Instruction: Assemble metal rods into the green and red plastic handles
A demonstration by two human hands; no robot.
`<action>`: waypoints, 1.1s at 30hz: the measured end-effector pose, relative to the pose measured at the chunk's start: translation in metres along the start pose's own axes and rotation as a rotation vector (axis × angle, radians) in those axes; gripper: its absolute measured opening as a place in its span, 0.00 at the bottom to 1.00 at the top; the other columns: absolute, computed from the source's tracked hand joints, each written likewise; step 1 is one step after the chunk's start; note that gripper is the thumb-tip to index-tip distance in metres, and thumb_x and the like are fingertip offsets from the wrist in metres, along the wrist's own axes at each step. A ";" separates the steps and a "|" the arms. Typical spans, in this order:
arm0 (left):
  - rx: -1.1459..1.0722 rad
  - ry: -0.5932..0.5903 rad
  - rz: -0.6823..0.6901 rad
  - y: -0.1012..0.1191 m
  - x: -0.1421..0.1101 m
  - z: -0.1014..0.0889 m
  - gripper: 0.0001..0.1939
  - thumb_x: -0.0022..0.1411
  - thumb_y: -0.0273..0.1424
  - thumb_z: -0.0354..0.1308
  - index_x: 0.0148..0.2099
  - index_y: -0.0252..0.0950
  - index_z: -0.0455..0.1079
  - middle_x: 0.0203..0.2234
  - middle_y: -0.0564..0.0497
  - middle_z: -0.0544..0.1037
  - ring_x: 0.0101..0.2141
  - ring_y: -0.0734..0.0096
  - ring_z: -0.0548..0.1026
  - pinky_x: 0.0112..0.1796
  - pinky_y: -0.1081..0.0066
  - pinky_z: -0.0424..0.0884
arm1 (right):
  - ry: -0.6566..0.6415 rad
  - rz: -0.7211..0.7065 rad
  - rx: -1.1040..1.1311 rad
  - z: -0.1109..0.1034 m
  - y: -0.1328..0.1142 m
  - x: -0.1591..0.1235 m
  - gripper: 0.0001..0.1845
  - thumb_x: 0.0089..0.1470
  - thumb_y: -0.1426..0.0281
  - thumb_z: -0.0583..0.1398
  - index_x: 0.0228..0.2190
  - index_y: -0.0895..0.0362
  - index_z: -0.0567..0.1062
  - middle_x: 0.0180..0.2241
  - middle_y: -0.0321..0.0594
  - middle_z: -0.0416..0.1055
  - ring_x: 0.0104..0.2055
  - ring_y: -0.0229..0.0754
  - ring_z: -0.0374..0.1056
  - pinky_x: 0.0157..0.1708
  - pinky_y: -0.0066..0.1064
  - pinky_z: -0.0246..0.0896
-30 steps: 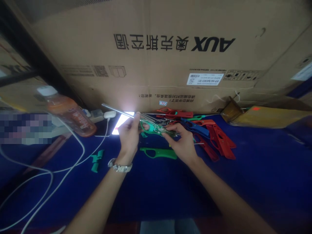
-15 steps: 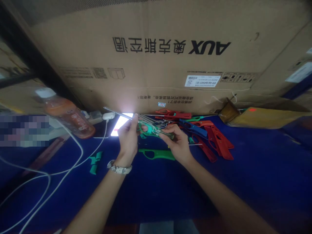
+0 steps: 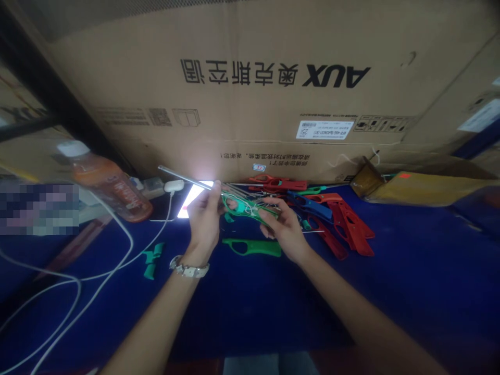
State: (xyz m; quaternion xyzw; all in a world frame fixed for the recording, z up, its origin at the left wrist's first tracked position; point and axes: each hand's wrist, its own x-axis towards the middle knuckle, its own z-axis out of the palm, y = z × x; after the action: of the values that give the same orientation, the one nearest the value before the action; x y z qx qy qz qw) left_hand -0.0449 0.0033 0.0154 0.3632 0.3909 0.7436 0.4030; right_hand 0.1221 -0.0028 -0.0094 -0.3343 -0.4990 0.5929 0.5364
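Note:
My left hand, with a wristwatch on its wrist, is closed around a green plastic handle that carries a long metal tube sticking up to the left. My right hand pinches the handle's other end, fingers curled on it. Thin wire shows inside the handle. A second green handle half lies on the blue table just below both hands.
Red handle halves and a blue one are piled right of my hands. A big cardboard box stands behind. At the left are an orange drink bottle, a lit phone, white cables and small green parts.
The hands have tilted the green handle a little, so the metal tube's tip rose to the left. My right fingers shifted their hold on the handle's end.

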 end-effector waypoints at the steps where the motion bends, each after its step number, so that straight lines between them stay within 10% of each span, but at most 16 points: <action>1: 0.000 -0.008 0.000 0.001 0.001 0.000 0.14 0.56 0.42 0.68 0.33 0.36 0.77 0.25 0.52 0.78 0.22 0.75 0.75 0.25 0.73 0.72 | -0.032 0.050 0.019 -0.001 -0.002 0.000 0.22 0.48 0.57 0.70 0.41 0.53 0.73 0.19 0.27 0.68 0.16 0.32 0.61 0.16 0.25 0.50; 17: 0.125 -0.063 -0.087 -0.001 0.003 -0.004 0.15 0.53 0.43 0.70 0.32 0.35 0.79 0.23 0.53 0.75 0.23 0.76 0.71 0.26 0.74 0.70 | -0.346 0.395 0.110 -0.012 -0.014 -0.004 0.22 0.47 0.62 0.72 0.30 0.55 0.64 0.36 0.41 0.82 0.33 0.48 0.81 0.30 0.36 0.79; 33: 0.121 -0.368 -0.285 0.010 0.003 -0.008 0.14 0.57 0.43 0.67 0.36 0.36 0.79 0.30 0.50 0.78 0.32 0.74 0.75 0.36 0.72 0.74 | -0.207 0.296 0.089 -0.004 -0.008 -0.006 0.22 0.46 0.61 0.72 0.31 0.54 0.65 0.39 0.41 0.82 0.35 0.49 0.81 0.32 0.36 0.80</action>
State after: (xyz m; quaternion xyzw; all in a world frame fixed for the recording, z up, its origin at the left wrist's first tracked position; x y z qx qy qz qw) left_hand -0.0565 0.0001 0.0209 0.4572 0.4018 0.5759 0.5457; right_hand 0.1298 -0.0079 -0.0037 -0.3172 -0.4700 0.7182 0.4032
